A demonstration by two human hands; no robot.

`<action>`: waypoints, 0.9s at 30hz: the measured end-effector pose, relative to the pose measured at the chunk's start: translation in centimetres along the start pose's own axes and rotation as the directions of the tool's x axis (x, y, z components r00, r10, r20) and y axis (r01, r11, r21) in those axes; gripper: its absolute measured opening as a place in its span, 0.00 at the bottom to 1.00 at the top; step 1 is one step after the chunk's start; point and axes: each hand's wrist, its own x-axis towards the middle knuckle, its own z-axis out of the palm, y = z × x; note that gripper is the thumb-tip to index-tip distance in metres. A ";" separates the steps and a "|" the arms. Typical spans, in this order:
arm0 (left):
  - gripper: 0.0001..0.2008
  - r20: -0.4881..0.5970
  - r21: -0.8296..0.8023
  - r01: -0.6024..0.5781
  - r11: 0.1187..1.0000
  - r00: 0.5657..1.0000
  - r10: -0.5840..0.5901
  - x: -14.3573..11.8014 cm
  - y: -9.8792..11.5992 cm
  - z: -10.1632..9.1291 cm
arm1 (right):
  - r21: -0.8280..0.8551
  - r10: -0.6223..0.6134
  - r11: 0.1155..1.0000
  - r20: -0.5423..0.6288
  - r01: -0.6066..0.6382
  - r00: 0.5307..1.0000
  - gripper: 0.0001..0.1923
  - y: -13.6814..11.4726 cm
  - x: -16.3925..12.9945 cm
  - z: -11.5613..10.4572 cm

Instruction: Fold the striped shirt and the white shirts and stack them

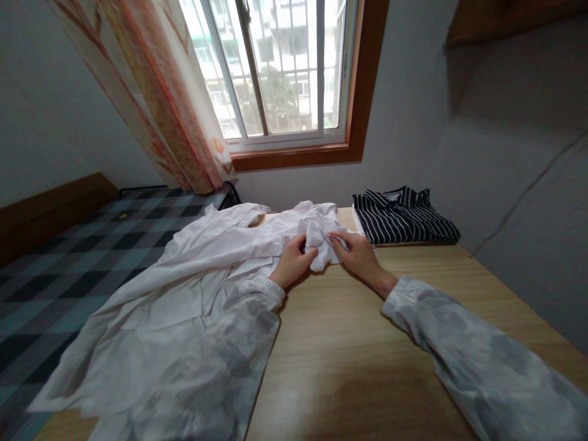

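Note:
A rumpled white shirt point(239, 245) lies across the left and far part of the wooden table point(349, 355), its lower end spreading toward me on the left. My left hand point(296, 260) pinches a bunched part of the shirt near the table's far middle. Just to the right, my right hand point(356, 254) grips the same bunched cloth between thumb and fingers. Both hands are closed on the fabric, with the gathered piece between them. What part of the shirt it is, I cannot tell for certain.
A folded black shirt with white stripes point(404, 217) rests at the table's far right. Beside the table on the left is a bed with a checked cover point(92, 251). Behind stand a window point(285, 73) and a patterned curtain point(151, 79). A wall point(519, 153) borders the right side.

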 end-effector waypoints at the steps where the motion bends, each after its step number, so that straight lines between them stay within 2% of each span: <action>1: 0.14 0.007 -0.038 0.003 0.999 1.000 -0.002 -0.1 0.1 0.2 | -0.001 0.005 1.000 -0.006 -0.005 1.000 0.20 -0.2 -0.1 0.0; 5: 0.19 0.037 -0.100 -0.005 0.995 0.999 0.009 -0.2 0.4 0.4 | 0.006 0.020 1.000 -0.029 -0.020 0.999 0.15 -0.9 -0.3 0.2; 11: 0.26 -0.063 0.032 -0.047 0.998 0.997 0.049 -0.4 0.9 0.2 | 0.106 0.055 0.993 -0.028 -0.052 0.998 0.14 -1.5 -0.4 0.7; 14: 0.23 -0.049 0.046 -0.046 0.998 0.998 0.048 -0.5 0.8 0.2 | 0.152 0.066 0.987 -0.036 -0.060 0.997 0.14 -1.7 -0.5 0.8; 17: 0.19 -0.028 0.014 -0.036 0.999 0.999 0.037 -0.5 0.6 0.2 | 0.119 0.061 0.992 -0.075 -0.051 0.995 0.13 -1.8 -0.5 0.7; 23: 0.23 -0.002 0.116 -0.099 0.988 0.995 0.100 -0.6 0.5 0.3 | -0.005 -0.061 0.998 -0.113 0.061 0.992 0.08 -1.5 -0.6 0.9; 27: 0.26 0.041 0.121 -0.117 0.986 0.993 0.113 -0.5 0.4 0.2 | 0.007 -0.188 0.982 -0.063 0.189 0.980 0.05 -1.1 -0.5 1.0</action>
